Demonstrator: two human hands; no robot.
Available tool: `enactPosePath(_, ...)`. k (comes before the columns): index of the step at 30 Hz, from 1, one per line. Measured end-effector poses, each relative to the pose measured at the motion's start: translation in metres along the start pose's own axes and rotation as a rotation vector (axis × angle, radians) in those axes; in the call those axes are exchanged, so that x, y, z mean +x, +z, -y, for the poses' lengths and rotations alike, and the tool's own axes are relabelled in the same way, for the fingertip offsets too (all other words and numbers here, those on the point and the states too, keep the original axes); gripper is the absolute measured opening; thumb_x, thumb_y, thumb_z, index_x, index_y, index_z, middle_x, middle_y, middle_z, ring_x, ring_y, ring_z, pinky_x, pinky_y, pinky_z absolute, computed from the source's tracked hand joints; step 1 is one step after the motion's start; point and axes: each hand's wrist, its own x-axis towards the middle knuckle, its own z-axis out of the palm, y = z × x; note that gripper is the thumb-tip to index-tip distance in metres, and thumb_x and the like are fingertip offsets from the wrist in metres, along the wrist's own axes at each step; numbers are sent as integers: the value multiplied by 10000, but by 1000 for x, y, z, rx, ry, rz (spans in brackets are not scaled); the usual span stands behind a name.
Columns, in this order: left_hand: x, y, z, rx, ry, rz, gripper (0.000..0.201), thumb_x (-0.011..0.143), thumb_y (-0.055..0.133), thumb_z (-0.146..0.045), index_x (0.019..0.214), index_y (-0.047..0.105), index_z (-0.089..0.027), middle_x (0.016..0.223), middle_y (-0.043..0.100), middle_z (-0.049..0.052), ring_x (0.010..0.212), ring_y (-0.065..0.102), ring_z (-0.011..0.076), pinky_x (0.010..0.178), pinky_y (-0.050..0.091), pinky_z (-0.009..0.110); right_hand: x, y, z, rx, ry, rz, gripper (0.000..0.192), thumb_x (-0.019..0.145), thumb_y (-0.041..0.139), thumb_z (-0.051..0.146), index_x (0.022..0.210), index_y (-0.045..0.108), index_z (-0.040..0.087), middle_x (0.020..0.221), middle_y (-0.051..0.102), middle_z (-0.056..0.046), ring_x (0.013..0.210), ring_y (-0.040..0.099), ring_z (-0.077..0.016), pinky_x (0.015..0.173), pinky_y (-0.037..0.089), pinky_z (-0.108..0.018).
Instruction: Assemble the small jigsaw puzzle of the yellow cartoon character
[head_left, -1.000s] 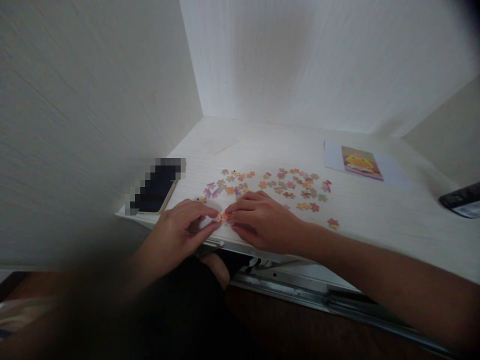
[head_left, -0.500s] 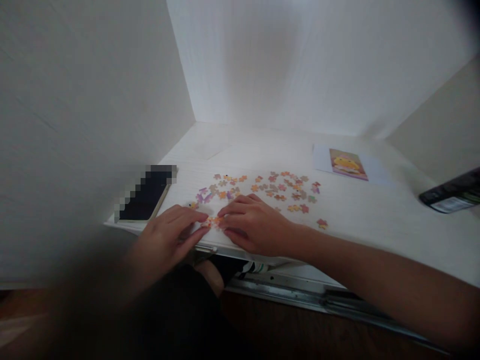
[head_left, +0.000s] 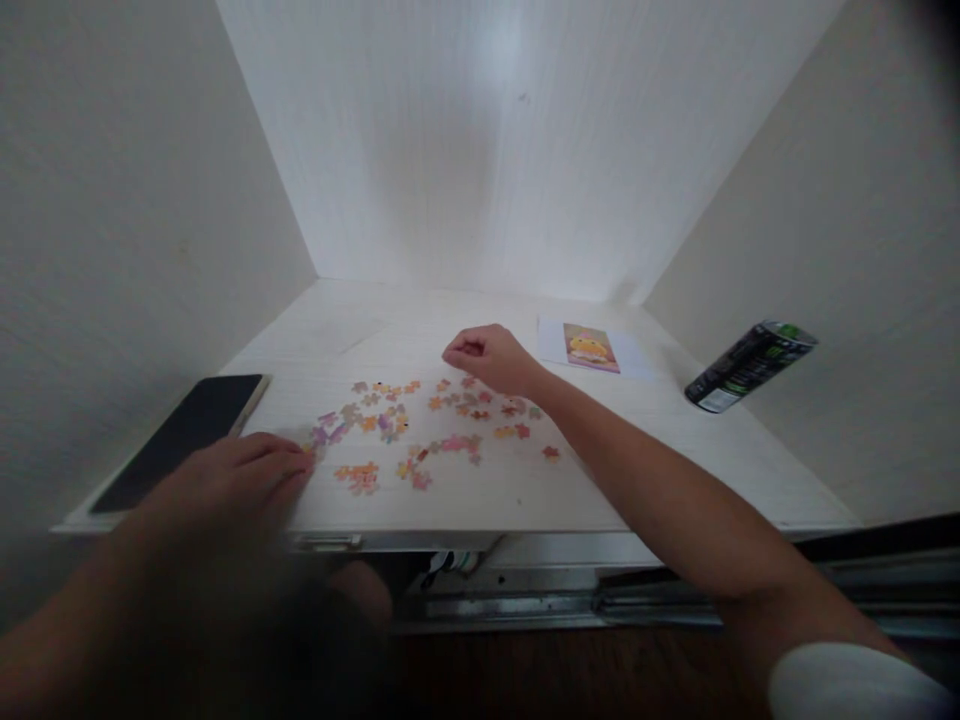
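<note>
Several small puzzle pieces [head_left: 450, 410], orange, pink and purple, lie scattered on the white desk [head_left: 660, 450]. A small joined cluster [head_left: 358, 474] sits near the front edge. My left hand [head_left: 232, 480] rests flat on the desk at the left, fingers stretched out, its tips touching the leftmost pieces. My right hand [head_left: 487, 358] is stretched out over the far side of the scatter with its fingers curled into a pinch. Whether a piece sits between those fingers is hidden.
A dark phone [head_left: 180, 440] lies at the desk's left front. A picture card [head_left: 591, 347] on white paper lies at the back right. A black can [head_left: 750, 365] lies by the right wall. White walls close in three sides. A metal rail [head_left: 525, 600] runs below the desk edge.
My hands have parted from the cluster at the front edge. The right hand has reached out to the far pieces and the left has slid left. The view has swung to the right.
</note>
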Motion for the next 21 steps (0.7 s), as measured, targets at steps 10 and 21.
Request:
enactPosePath(10,-14,-1,-35,2,150,142,377,926,493,-455,1188,666,-246,1232,669,79,1127,628,267,988,522,424,4,-16,-41,-276,23,32,354,809,630,464,674,663,138,649,612,-18,591,466,-99,590,324,-249)
enactPosePath(21,-25,1,-29,63,177,186,555,883,565,-518,1357,540,-230,1407,545,117,1234,551,341,1003,495,532,-2,-6,-29,-239,-15,255,420,704,721,571,724,661,156,646,626,-9,573,503,-97,560,331,-240)
